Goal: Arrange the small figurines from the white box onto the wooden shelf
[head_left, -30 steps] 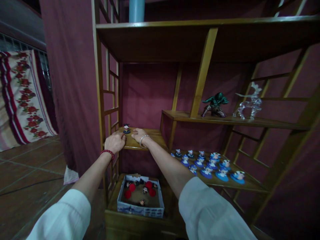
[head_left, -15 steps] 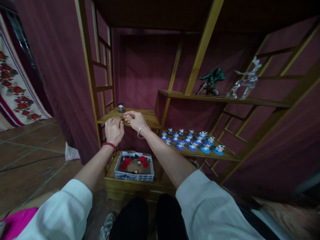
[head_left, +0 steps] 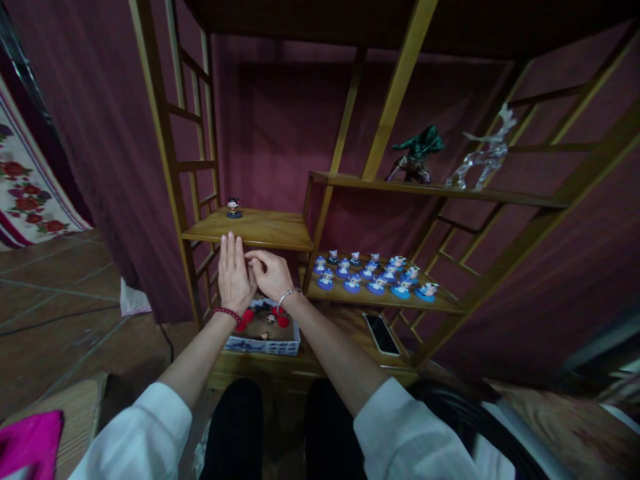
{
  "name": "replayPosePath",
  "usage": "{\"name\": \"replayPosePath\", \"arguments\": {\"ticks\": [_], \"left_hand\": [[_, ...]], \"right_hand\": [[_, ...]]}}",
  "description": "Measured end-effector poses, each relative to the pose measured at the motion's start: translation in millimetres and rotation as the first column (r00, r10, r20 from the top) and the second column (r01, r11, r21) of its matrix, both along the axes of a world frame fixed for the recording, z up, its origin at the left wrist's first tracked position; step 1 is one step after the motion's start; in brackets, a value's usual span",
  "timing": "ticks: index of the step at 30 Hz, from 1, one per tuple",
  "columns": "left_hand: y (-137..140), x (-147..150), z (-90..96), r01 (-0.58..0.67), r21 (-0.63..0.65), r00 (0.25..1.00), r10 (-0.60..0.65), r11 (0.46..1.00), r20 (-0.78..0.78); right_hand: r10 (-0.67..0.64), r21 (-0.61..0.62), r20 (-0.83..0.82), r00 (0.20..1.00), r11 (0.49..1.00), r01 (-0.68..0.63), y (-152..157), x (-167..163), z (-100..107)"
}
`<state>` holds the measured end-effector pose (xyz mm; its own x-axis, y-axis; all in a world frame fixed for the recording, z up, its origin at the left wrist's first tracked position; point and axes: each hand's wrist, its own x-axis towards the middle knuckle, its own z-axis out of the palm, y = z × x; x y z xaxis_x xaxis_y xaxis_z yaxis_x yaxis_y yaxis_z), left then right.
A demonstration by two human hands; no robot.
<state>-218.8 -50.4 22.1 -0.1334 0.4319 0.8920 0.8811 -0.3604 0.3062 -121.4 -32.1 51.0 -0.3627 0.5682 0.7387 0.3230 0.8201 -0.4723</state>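
My left hand [head_left: 234, 277] is held just below the front edge of the upper left shelf [head_left: 270, 227], fingers stretched out and close together. Beside it, my right hand [head_left: 274, 275] has its fingers curled in against the left palm's edge; whatever they may hold is hidden. A small dark-haired figurine [head_left: 233, 208] stands on a dark round base at the left of that shelf. Beneath both hands sits a shallow cardboard box [head_left: 265, 347], partly covered by them. Inside it lie red round pieces [head_left: 283, 321] and a small figurine [head_left: 265, 335].
Several blue-and-white figurines [head_left: 352, 283] stand in rows on the lower right shelf. Above them are a green-caped statuette [head_left: 420, 153] and a transparent deer [head_left: 485, 157]. A phone [head_left: 381, 333] lies on the bottom board. Wooden lattice [head_left: 195, 167] borders the left side.
Both hands have drawn back and down from the upper left shelf to above the box. The left fingers have straightened. The view has shifted, bringing the phone into sight.
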Motion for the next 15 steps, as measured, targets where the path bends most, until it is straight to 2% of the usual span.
{"name": "replayPosePath", "arguments": {"ticks": [4, 9, 12, 15], "left_hand": [[-4, 8, -20.0, 0.021, -0.061, 1.0, -0.022, 0.998, -0.01], [-4, 22, -68.8, 0.052, -0.222, 0.999, -0.052, 0.974, 0.009], [-2, 30, -105.1, 0.08, -0.364, 0.996, -0.063, 0.928, 0.058], [2, 39, -137.3, 0.103, -0.519, 0.994, -0.065, 0.849, 0.09]], "right_hand": [[-0.051, -0.074, 0.007, 0.999, 0.996, 0.052, 2, 3, -24], [-0.102, -0.262, 0.099, 0.99, 0.957, 0.125, 3, 11, -65], [-0.143, -0.367, 0.182, 0.973, 0.908, 0.202, 6, 20, -96], [-0.165, -0.415, 0.298, 0.94, 0.864, 0.284, 11, 28, -128]]}}
